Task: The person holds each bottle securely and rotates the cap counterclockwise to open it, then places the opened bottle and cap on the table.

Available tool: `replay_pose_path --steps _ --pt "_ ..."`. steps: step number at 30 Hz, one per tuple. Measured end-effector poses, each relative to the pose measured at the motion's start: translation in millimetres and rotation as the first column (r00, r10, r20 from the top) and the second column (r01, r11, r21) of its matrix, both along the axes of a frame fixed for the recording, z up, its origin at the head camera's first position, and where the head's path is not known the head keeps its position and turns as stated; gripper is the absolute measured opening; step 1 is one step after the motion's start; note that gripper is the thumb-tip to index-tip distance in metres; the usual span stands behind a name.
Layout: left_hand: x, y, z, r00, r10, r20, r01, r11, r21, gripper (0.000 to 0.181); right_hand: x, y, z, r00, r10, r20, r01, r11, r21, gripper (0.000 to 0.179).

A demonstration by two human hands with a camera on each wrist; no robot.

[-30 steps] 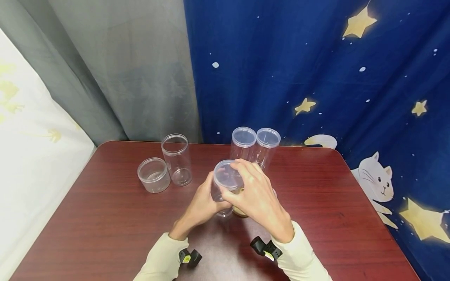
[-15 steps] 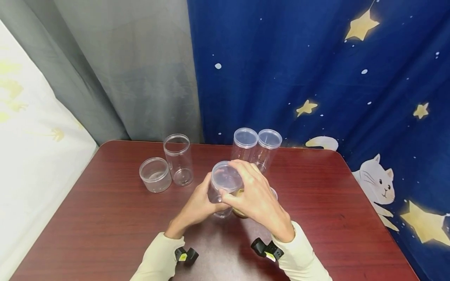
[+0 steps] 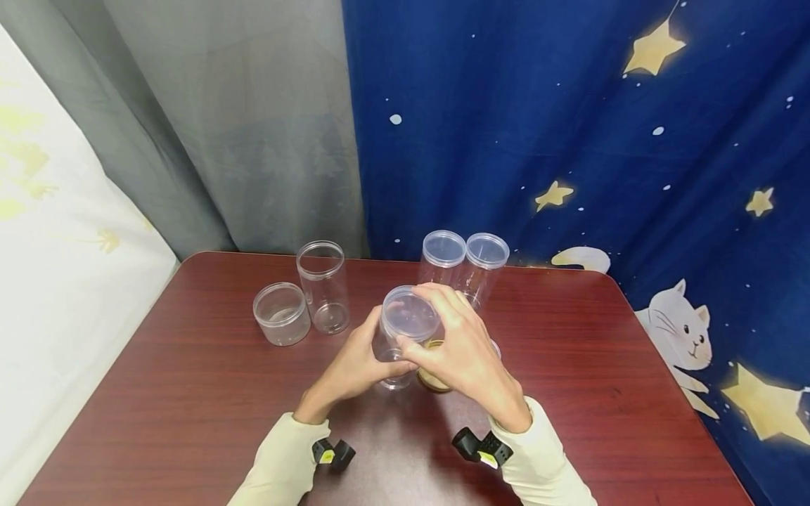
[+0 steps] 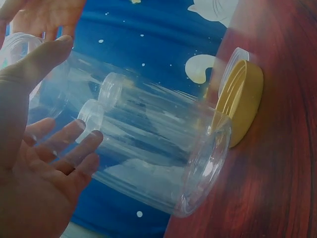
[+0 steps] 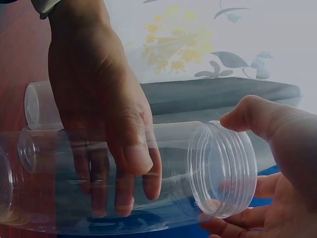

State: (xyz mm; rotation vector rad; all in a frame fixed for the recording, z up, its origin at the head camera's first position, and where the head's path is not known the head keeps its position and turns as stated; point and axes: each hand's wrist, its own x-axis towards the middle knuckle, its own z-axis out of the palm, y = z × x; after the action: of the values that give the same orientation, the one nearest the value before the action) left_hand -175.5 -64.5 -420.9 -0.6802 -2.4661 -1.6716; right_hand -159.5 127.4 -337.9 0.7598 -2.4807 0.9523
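Note:
Between both hands stands a tall clear jar (image 4: 148,139), topped by a translucent screw lid (image 3: 410,314). My left hand (image 3: 354,362) is wrapped around the jar's side, its thumb across the front and its fingers behind in the left wrist view. From above, my right hand (image 3: 465,351) grips the lid's rim, with the thumb on one side and fingers on the other. The right wrist view shows the threaded neck inside this lid. Close to the jar's base lies a gold lid (image 4: 242,104), partly covered by my right hand in the head view.
Two tall jars with translucent lids, one left (image 3: 444,249) and one right (image 3: 487,251), stand at the back. On the left are a tall lidless jar (image 3: 324,288) and a short clear jar (image 3: 281,320). A clear round lid (image 4: 233,64) lies behind the gold one.
The jar and both hands have shifted slightly left relative to the gold lid, more of which shows now. The right hand keeps its hold on the jar's lid. The head view has drifted a little.

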Motion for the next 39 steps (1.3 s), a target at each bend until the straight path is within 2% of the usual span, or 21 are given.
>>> replay_pose_path --steps 7,13,21,28,34,39 --pt "0.9 -2.3 2.2 1.0 -0.003 -0.005 0.003 1.0 -0.008 0.087 -1.0 2 1.4 1.0 0.029 -0.007 -0.029 1.0 -0.011 0.058" --pt "3.0 -2.8 4.2 0.999 -0.031 0.018 0.031 1.0 -0.002 0.086 -1.1 4 3.4 0.997 0.078 -0.001 -0.078 0.997 -0.024 0.056" --pt "5.1 -7.5 6.9 0.989 -0.138 0.055 0.135 0.989 0.052 0.093 -0.1 8 4.4 0.99 0.137 0.027 -0.137 0.991 -0.011 0.057" --pt "5.5 -12.0 6.2 0.975 -0.209 0.073 0.204 0.977 0.067 0.088 0.7 9 5.7 0.982 0.188 0.017 -0.188 0.982 -0.01 0.053" --pt "6.0 -12.3 6.2 0.975 -0.214 0.064 0.211 0.976 0.05 0.088 1.6 12 6.9 0.981 0.192 0.025 -0.191 0.98 -0.058 0.055" --pt "6.6 -13.0 5.1 0.985 -0.164 0.059 0.161 0.986 0.042 0.091 0.8 16 7.7 0.986 0.163 0.035 -0.159 0.982 -0.102 0.06"
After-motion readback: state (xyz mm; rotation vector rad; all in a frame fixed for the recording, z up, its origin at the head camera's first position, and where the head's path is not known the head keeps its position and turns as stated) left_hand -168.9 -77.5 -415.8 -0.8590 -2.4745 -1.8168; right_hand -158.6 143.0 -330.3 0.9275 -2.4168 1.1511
